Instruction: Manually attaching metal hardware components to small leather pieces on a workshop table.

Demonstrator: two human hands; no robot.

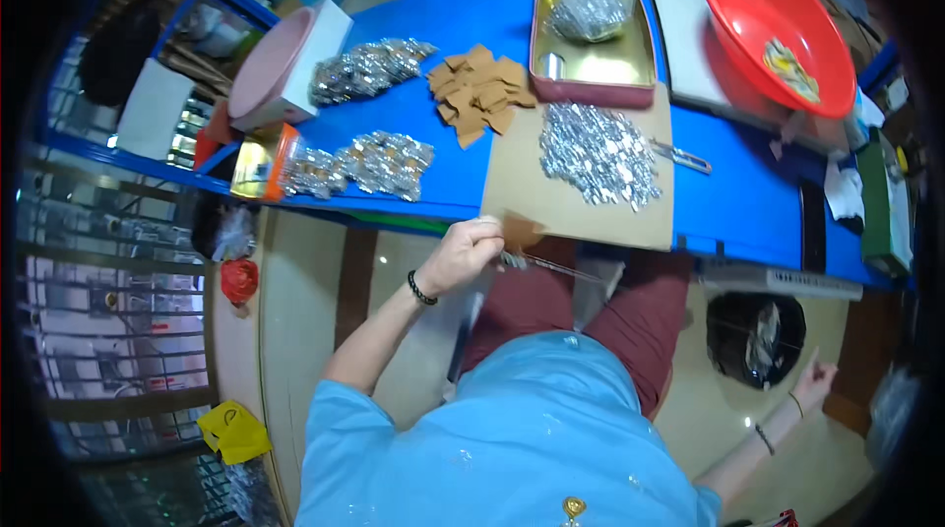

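Observation:
My left hand is just off the table's front edge, its fingers closed on a small brown card piece. Small shiny bits hang under the card, and a thin thread runs from it to the right. Far out to the right, my right hand is held low beside the bin, its fingers pinched together; what they hold is too small to make out. Ahead of my left hand, a pile of small silver metal pieces lies on a cardboard sheet. Tweezers rest at the pile's right side.
Brown card pieces are heaped left of the sheet. Bundles of silver pieces lie farther left. Behind the pile stands a tin box holding a bag. A red basin is at the back right. A black-lined bin stands below.

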